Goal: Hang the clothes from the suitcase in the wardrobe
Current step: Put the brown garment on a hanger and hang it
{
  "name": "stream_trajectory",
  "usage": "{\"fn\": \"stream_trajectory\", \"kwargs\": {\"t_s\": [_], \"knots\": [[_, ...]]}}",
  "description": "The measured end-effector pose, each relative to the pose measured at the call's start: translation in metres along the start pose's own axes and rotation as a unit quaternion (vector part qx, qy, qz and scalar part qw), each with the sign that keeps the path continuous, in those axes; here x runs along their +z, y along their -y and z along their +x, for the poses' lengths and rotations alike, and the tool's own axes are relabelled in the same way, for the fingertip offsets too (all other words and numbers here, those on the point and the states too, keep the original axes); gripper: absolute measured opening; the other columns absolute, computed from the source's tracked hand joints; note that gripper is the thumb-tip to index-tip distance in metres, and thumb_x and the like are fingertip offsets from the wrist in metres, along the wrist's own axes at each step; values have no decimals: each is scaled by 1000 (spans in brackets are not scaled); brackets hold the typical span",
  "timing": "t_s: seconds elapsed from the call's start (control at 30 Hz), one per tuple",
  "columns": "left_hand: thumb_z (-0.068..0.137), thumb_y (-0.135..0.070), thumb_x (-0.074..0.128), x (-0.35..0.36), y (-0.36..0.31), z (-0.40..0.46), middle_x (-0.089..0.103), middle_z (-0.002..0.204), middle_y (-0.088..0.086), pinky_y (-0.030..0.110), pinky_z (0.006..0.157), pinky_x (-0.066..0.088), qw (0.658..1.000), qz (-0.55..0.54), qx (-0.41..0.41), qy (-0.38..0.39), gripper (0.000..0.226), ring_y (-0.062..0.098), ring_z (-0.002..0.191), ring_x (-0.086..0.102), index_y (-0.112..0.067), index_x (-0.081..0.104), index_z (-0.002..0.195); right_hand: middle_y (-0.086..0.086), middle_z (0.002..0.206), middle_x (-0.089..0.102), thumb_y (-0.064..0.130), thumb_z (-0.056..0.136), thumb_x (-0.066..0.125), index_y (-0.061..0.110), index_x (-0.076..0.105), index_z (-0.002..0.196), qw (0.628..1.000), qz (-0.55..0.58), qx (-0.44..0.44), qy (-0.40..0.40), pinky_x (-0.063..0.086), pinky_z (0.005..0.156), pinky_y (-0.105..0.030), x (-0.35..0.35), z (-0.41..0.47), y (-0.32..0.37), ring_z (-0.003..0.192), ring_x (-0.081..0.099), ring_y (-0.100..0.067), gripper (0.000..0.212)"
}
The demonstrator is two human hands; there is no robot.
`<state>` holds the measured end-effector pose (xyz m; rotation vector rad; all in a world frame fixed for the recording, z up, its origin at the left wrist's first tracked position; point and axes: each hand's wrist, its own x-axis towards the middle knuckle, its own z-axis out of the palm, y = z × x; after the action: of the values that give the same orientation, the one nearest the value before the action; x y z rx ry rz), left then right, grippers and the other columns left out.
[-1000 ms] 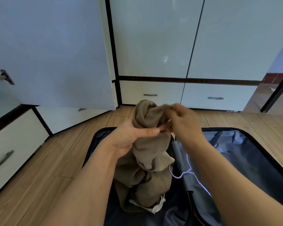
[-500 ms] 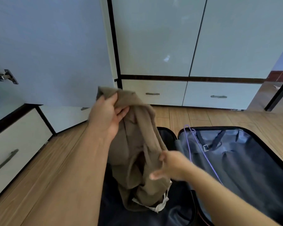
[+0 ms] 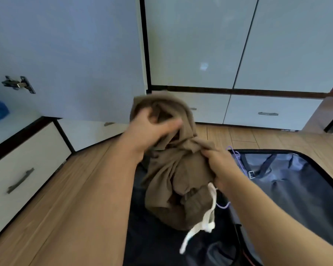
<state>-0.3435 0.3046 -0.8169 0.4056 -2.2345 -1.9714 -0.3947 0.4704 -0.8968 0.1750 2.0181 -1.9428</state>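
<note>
Progress: early, by my read. The brown garment [image 3: 173, 169] is lifted out and bunched above the open suitcase [image 3: 296, 189], not on a hanger yet and nowhere near the wardrobe rail.

Left hand [image 3: 152, 131] grips the garment's top fold, fingers curled into the cloth, up toward the wardrobe from the suitcase. Right hand [image 3: 221, 169] pinches a fold at the garment's side, over the suitcase hinge line. A white drawstring [image 3: 204, 221] dangles off the garment's lower end, so probably trousers or shorts.

Suitcase contents: a lilac hanger [image 3: 236, 160] lies in the grey-lined half beside the right hand, along with straps; no other clothes visible there. The dark half under the garment is mostly hidden, can't tell what's in it.

Wardrobe door [image 3: 65, 54] beyond the suitcase's left side is swung open; its interior is out of view.

Left to do: straighten garment, get it on the hanger, hang it.
</note>
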Motion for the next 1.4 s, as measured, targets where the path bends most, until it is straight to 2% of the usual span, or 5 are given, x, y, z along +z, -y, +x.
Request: {"fn": "stream_trajectory", "kwargs": {"t_s": [0.17,0.47,0.63,0.83,1.4], "knots": [[65,-35,87,34,41,-8,56,133,-4,40,106,42,967,186,-62,163,88,17,123,52,-27,44,141,-6,88,72,24,93,60,18,66,93,988,121,-78,56,55,64,-27,-8,-27,59,82,69,-18,8],[87,-34,69,40,35,9,73,100,4,42,89,54,982,-159,-89,-58,25,22,94,69,-19,67,107,2,128,56,54,40,91,22,35,143,977,-183,-72,79,49,97,-39,-27,-17,40,114,57,-20,122],[79,-40,72,36,28,7,73,101,7,32,67,56,957,-265,-119,-21,41,23,89,71,-16,61,110,-10,102,71,28,87,67,8,64,117,994,49,87,37,55,84,-44,-25,0,9,93,67,-27,36],[70,-14,80,7,58,11,72,101,8,35,74,56,990,-74,-116,-37,47,21,88,69,-13,63,113,-19,116,66,27,96,51,3,56,128,908,413,29,65,56,81,-48,-61,6,41,101,67,-30,41],[83,-35,69,52,70,-3,25,143,-13,39,111,31,881,438,165,74,53,15,132,21,-37,46,131,-18,101,68,11,49,92,9,70,102,927,221,-72,295,56,80,-41,-45,-21,56,87,67,-28,58]]}}
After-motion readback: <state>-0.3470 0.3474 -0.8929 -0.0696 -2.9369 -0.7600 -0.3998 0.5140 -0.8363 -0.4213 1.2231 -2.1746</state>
